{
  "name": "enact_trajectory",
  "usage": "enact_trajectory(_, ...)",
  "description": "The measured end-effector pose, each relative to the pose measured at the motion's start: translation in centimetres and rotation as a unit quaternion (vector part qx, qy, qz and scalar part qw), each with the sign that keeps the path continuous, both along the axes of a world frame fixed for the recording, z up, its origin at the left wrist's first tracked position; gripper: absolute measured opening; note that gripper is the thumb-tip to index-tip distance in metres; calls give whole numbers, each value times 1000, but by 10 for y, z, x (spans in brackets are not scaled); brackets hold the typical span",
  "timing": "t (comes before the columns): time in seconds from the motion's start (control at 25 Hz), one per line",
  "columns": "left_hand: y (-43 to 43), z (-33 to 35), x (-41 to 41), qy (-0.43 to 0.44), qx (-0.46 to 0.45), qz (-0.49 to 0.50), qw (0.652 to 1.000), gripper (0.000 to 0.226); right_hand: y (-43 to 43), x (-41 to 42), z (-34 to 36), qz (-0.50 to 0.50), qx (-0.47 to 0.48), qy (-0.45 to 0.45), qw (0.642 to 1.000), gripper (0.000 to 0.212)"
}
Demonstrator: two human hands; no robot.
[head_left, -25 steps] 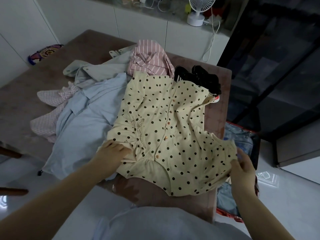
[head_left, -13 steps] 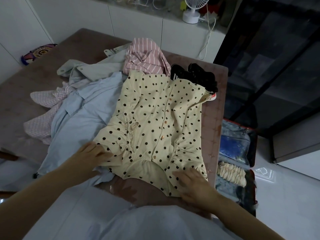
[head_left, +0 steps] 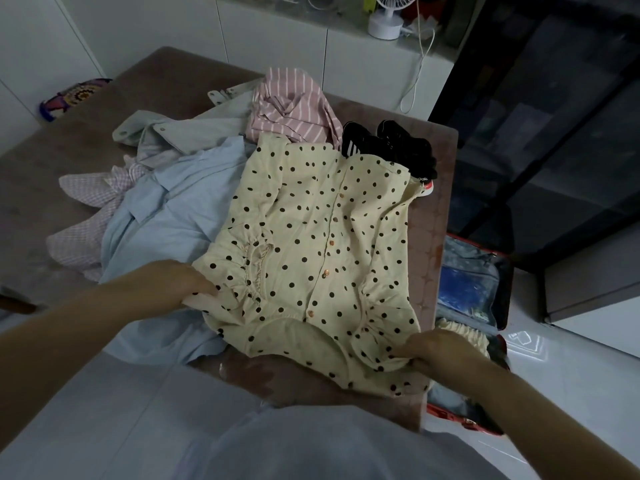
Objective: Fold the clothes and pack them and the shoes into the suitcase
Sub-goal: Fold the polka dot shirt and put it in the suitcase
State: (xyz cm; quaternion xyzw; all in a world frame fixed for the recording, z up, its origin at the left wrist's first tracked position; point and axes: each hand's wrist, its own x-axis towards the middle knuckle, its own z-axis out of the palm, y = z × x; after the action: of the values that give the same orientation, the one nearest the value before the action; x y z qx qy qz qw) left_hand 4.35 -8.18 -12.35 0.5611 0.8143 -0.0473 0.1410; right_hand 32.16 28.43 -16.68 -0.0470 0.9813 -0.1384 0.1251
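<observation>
A cream polka-dot blouse (head_left: 311,244) lies buttons-up on the brown table (head_left: 104,143), both sleeves folded in over its front. My left hand (head_left: 173,282) pinches the blouse's near left edge. My right hand (head_left: 433,351) grips its near right corner at the table's edge. Behind it lie a light blue shirt (head_left: 166,223), a pink striped shirt (head_left: 291,109), a pale grey-green jacket (head_left: 180,129) and a pink checked garment (head_left: 86,199). Black shoes (head_left: 391,147) stand at the far right of the table. The open suitcase (head_left: 471,292) lies on the floor to the right, with cloth inside.
A white desk fan (head_left: 388,15) with a hanging cable stands on the white cabinet behind the table. A colourful cushion (head_left: 69,98) sits at the far left. Dark glass panels rise on the right. The floor is pale and glossy.
My right hand folded the blouse's right sleeve in over the front, pressed it flat, then moved to grip the near right corner. My left hand now pinches the left edge.
</observation>
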Motion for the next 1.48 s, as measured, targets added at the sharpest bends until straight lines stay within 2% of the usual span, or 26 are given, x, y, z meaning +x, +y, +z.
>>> enact_trajectory(0.12, 4, 5, 8, -57, -121, 27, 991, 44, 11, 12, 19, 20, 4, -1, 1000, 41)
enact_trajectory(0.16, 3, 3, 11, -51, -125, 29, 990, 48, 11, 17, 20, 24, 8, -18, 1000, 44)
enact_trajectory(0.28, -1, -7, 17, -38, -107, 65, 991, 57, 0, 32, 4, 17, 36, -139, 989, 71)
enact_trajectory(0.4, -6, -16, 10, -54, -90, 77, 992, 60, -5, 37, -12, 32, 73, -136, 988, 76)
enact_trajectory(0.52, -8, -19, 6, -64, -120, 62, 989, 53, -6, 31, -13, 72, 122, -105, 984, 78)
enact_trajectory(0.64, 2, -12, 7, -74, -145, 75, 984, 39, -6, 22, -7, 89, 77, -54, 992, 63)
enact_trajectory(0.72, 4, -2, 1, -136, -153, 101, 974, 31, -5, 17, 2, 48, -11, -60, 997, 60)
enact_trajectory(0.8, 3, 10, -7, -240, -154, 146, 947, 27, -1, 9, 22, -30, -81, -117, 989, 56)
enact_trajectory(0.88, 8, 27, -15, -336, -201, 168, 905, 23, 6, 2, 44, -61, -127, -234, 962, 42)
enact_trajectory(0.96, 23, 53, -27, -369, -263, 162, 877, 19, 16, -11, 75, -71, -142, -300, 941, 27)
enact_trajectory(1.04, 44, 84, -44, -362, -273, 155, 878, 13, 31, -25, 102, -102, -186, -339, 917, 23)
enact_trajectory(1.12, 69, 107, -66, -348, -185, 168, 903, 26, 52, -46, 118, -178, -268, -304, 897, 23)
enact_trajectory(1.2, 102, 110, -90, -320, 13, 244, 915, 17, 77, -75, 115, -303, -306, -175, 886, 14)
enact_trajectory(1.24, 123, 103, -103, -270, 118, 296, 909, 14, 93, -93, 106, -353, -280, -104, 887, 13)
enact_trajectory(1.32, 164, 86, -125, -200, 251, 368, 873, 36, 117, -121, 81, -415, -213, -16, 885, 38)
enact_trajectory(1.36, 178, 74, -130, -193, 273, 381, 862, 50, 121, -129, 70, -423, -173, 3, 890, 50)
enact_trajectory(1.4, 186, 59, -132, -180, 268, 380, 867, 60, 122, -133, 59, -416, -135, 17, 899, 59)
enact_trajectory(1.48, 189, 31, -123, -106, 213, 342, 909, 66, 111, -127, 39, -364, -95, 28, 926, 60)
